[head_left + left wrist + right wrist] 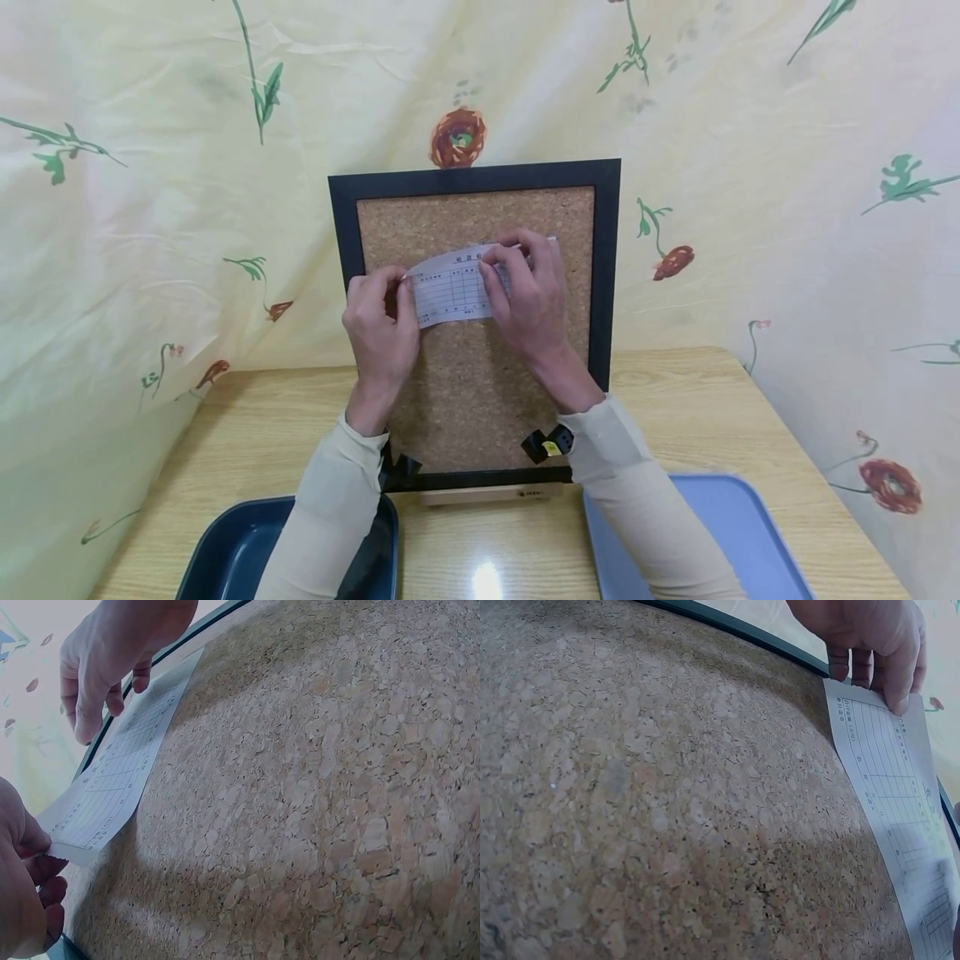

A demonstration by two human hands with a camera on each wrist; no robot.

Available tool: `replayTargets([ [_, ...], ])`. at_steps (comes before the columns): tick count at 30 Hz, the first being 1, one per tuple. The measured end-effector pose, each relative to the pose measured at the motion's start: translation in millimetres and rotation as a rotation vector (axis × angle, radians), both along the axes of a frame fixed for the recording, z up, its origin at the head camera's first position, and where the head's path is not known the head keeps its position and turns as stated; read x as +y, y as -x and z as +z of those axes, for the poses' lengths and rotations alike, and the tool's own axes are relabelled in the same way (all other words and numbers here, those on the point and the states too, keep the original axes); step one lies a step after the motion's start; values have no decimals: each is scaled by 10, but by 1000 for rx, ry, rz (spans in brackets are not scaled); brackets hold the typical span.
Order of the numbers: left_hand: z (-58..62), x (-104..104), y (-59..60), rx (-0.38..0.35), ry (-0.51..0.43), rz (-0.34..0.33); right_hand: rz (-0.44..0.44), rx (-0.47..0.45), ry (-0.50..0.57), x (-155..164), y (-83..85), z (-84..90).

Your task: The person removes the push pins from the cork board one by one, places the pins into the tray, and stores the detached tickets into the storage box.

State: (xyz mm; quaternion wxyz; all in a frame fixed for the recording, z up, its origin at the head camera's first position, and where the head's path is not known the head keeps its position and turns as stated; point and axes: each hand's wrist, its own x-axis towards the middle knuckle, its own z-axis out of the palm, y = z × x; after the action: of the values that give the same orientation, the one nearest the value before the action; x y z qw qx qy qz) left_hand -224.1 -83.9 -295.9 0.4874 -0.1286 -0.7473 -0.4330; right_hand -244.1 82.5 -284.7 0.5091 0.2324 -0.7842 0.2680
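Note:
A printed paper form (pixel 442 298) with a ruled table is held against a framed cork board (pixel 465 392), its left end lifted off the cork. My left hand (pixel 384 321) pinches the left edge of the form between thumb and fingertips, as the right wrist view also shows on the form (pixel 877 772). Over the form's right part lies my right hand (pixel 528 292), its fingers bent and the thumb tip close to the index tip near the top edge. Whether those fingertips hold anything is hidden. In the left wrist view, the right hand (pixel 124 656) hangs over the far end.
The board leans upright on a wooden table (pixel 667 417), with a light wooden strip (pixel 491 495) at its foot. A dark blue tray (pixel 232 546) stands front left, a light blue tray (pixel 738 533) front right. Behind hangs a flowered cloth (pixel 757 167).

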Motion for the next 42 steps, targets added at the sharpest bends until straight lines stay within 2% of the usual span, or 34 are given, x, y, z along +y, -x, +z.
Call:
replayTargets([
  [18, -20, -55, -23, -10, -32, -9, 1, -37, -3, 57, -43, -62],
  [42, -45, -128, -71, 9, -79, -41, 36, -36, 29, 102, -83, -145],
])
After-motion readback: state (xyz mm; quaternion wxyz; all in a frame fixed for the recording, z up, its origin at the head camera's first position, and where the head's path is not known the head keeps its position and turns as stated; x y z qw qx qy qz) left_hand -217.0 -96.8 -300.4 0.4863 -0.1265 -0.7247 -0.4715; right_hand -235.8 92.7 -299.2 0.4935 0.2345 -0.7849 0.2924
